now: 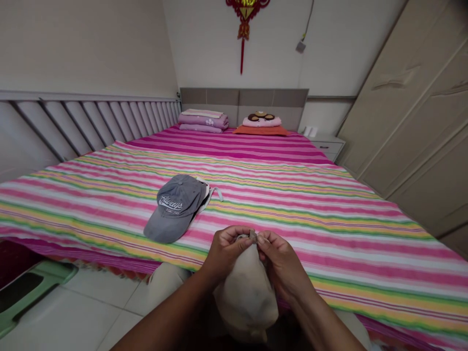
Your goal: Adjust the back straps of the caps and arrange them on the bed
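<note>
Pinching cream cloth bag (245, 292), left hand (226, 251), right hand (281, 263) over bed edge (120, 256)

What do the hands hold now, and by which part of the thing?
The left hand and right hand pinch a cream cloth bag by its gathered top. A small grey piece at the pinch is too small to identify.

Soft, even indoor light, faint shadows, bowed wide-angle edges.

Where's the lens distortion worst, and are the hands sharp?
Head view: wide lens bows the slatted bed rail and tilts the wardrobe doors at the edges; left hand, right hand and cream cloth are fairly sharp; lighting even, no hard glare.
</note>
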A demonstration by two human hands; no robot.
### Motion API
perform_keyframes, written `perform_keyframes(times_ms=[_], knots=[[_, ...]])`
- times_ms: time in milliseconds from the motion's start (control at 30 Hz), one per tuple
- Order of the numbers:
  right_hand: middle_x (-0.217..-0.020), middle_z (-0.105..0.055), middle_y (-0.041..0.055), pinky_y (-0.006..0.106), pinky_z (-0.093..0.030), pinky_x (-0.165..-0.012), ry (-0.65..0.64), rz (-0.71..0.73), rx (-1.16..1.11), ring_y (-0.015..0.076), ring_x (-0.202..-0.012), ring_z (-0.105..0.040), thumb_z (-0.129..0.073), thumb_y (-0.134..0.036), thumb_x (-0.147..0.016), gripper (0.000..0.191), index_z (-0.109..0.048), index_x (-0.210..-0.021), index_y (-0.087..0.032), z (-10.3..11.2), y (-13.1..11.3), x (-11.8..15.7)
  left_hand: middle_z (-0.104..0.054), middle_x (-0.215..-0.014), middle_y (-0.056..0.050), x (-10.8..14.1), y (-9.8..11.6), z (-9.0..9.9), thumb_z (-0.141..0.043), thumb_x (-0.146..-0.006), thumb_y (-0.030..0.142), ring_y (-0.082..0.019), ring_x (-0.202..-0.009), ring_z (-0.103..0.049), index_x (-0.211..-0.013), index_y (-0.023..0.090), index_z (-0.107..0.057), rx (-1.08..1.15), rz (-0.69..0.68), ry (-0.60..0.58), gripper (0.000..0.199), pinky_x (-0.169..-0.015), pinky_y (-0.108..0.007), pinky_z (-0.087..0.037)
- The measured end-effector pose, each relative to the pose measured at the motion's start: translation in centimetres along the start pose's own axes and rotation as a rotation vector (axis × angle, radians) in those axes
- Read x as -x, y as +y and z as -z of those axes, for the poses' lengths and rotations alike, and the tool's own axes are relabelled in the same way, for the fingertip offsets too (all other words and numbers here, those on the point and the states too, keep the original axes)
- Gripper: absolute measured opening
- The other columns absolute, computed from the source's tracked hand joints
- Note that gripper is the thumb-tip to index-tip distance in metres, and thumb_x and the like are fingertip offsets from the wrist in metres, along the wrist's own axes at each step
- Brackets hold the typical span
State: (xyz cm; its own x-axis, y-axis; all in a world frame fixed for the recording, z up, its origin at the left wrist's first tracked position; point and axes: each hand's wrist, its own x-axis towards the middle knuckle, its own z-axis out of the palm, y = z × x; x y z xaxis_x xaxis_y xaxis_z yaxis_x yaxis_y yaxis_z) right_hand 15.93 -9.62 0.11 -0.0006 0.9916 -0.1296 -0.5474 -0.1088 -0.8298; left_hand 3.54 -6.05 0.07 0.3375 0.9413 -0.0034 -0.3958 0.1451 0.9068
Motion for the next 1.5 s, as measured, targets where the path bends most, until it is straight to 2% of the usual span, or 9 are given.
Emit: perform_keyframes(times_ms=[100,233,400,600,800,967,1233,1367,1500], knots=[[-0.052,-0.045,-0.0045,0.021,-0.029,-0.047,-0.039,-0.025,0.018,0.009,-0.048,-0.039,-0.064,-0.03,-0.07,0.017,-0.051,-0.068,-0.018,0.22,-0.25,-0.12,-0.067,-0.067,-0.001,0.08,-0.23,0.16,-0.074,-0.057,0.022,-0.009,-0.057,-0.057,-0.077,0.014,-0.067,0.063,0.002,-0.013,0.022,-0.056,-0.02,-0.043],[-0.05,-0.043,-0.0049,0.02,-0.027,-0.046,-0.064,-0.043,0.004,0.0076,-0.047,-0.037,-0.066,-0.029,-0.069,0.024,-0.048,-0.058,-0.017,0.31,-0.41,-0.14,-0.067,-0.068,-0.002,0.1,-0.43,0.16,-0.074,-0.056,0.021,-0.009,-0.057,-0.057,-0.078,0.014,-0.067,0.127,0.025,-0.013,0.024,-0.055,-0.019,-0.043],[-0.05,-0.044,-0.0054,0.02,-0.029,-0.048,-0.059,-0.047,-0.049,0.0075,-0.048,-0.038,-0.071,-0.029,-0.063,0.025,-0.049,-0.059,-0.017,0.21,-0.33,0.0,-0.066,-0.067,-0.001,0.22,-0.44,0.04,-0.074,-0.057,0.022,-0.008,-0.056,-0.057,-0.077,0.014,-0.065,0.145,0.054,-0.051,0.023,-0.054,-0.018,-0.043],[-0.045,-0.041,-0.0067,0.02,-0.021,-0.043,-0.011,-0.043,0.08,0.0062,-0.042,-0.032,-0.068,-0.03,-0.065,0.027,-0.047,-0.056,-0.017,0.21,-0.23,-0.17,-0.064,-0.067,0.0,0.41,-0.6,0.29,-0.073,-0.058,0.024,-0.008,-0.056,-0.055,-0.081,0.016,-0.064,0.155,0.035,-0.086,0.026,-0.053,-0.019,-0.042],[-0.045,-0.043,-0.0067,0.021,-0.023,-0.043,-0.055,-0.071,0.113,0.0062,-0.042,-0.033,-0.071,-0.032,-0.062,0.025,-0.052,-0.061,-0.016,0.11,-0.47,-0.08,-0.062,-0.063,0.0,0.43,-0.68,0.7,-0.076,-0.052,0.016,-0.008,-0.055,-0.053,-0.077,0.014,-0.064,0.094,0.021,-0.07,0.028,-0.054,-0.019,-0.04],[-0.048,-0.046,-0.006,0.019,-0.028,-0.046,-0.041,-0.114,0.021,0.0071,-0.046,-0.038,-0.07,-0.026,-0.061,0.021,-0.053,-0.07,-0.018,-0.03,-0.8,0.17,-0.062,-0.064,0.0,0.34,-0.88,0.96,-0.075,-0.052,0.017,-0.009,-0.055,-0.053,-0.078,0.015,-0.062,0.112,0.024,-0.118,0.029,-0.054,-0.021,-0.04],[-0.057,-0.051,-0.0057,0.02,-0.032,-0.049,-0.045,0.03,-0.032,0.007,-0.048,-0.04,-0.071,-0.018,-0.061,0.025,-0.046,-0.069,-0.02,0.15,-0.35,0.02,-0.063,-0.072,-0.001,0.36,-0.62,0.71,-0.073,-0.057,0.018,-0.011,-0.066,-0.057,-0.081,0.016,-0.06,0.066,0.049,-0.192,0.028,-0.063,-0.023,-0.041],[-0.055,-0.05,-0.0056,0.021,-0.031,-0.048,-0.034,0.044,0.091,0.0084,-0.048,-0.041,-0.067,-0.024,-0.066,0.02,-0.048,-0.069,-0.021,0.16,-0.44,0.1,-0.063,-0.07,-0.001,0.36,-0.6,0.81,-0.072,-0.059,0.019,-0.011,-0.065,-0.057,-0.082,0.015,-0.059,0.06,0.047,-0.206,0.027,-0.061,-0.022,-0.041],[-0.065,-0.052,-0.0043,0.022,-0.034,-0.052,-0.003,0.053,0.213,0.0094,-0.055,-0.044,-0.063,-0.029,-0.071,0.014,-0.054,-0.079,-0.022,0.24,-0.78,0.25,-0.061,-0.069,0.0,0.33,-0.78,0.99,-0.073,-0.058,0.018,-0.01,-0.059,-0.056,-0.082,0.015,-0.058,0.133,0.052,-0.169,0.029,-0.056,-0.02,-0.04]])
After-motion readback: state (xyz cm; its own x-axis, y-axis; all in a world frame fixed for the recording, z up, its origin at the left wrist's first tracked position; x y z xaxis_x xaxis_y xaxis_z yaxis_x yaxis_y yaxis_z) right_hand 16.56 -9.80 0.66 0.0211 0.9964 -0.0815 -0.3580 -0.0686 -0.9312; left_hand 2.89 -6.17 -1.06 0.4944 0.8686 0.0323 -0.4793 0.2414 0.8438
